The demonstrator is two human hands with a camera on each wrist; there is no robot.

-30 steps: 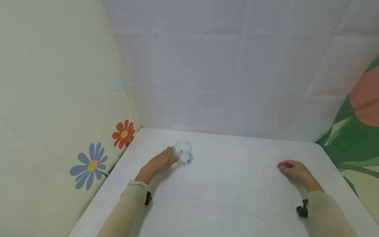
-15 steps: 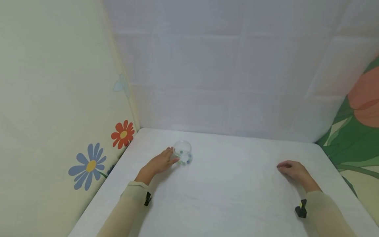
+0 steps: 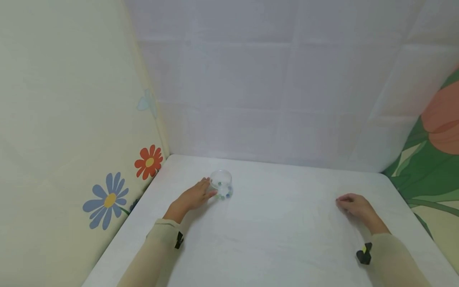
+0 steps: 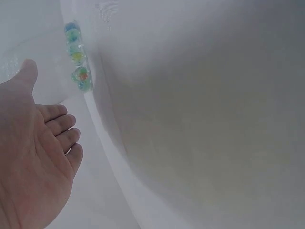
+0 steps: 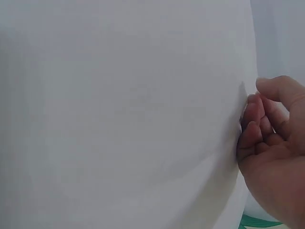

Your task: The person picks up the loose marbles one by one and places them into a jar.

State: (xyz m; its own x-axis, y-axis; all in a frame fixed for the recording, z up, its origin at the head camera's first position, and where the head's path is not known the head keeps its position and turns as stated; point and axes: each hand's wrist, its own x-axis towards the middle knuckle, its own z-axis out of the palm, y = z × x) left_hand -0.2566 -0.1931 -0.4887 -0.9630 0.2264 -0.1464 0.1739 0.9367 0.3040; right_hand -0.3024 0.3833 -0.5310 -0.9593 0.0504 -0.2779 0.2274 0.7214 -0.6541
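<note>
A clear round jar (image 3: 220, 180) stands upright on the white table, with several small blue and green marbles (image 4: 78, 57) near its bottom. My left hand (image 3: 195, 196) holds the jar from the left, its thumb at the near side and its fingers around the far left. In the left wrist view the thumb lies over the clear wall. Well to the right, my right hand (image 3: 355, 205) is low at the tabletop. In the right wrist view its fingers (image 5: 252, 114) are curled and the thumb tip is close to the index finger. I cannot tell whether something small is hidden there.
The white-covered table (image 3: 272, 239) ends at a hanging white cloth (image 3: 269, 99) at the back. A flower-printed cloth (image 3: 71, 119) borders the left side. Another, with a large tulip (image 3: 444, 119), stands at the right edge.
A small dark spot shown at the right fingertips a second ago no longer shows clearly, and those fingertips have drawn together. The left hand and the jar stay in place.
</note>
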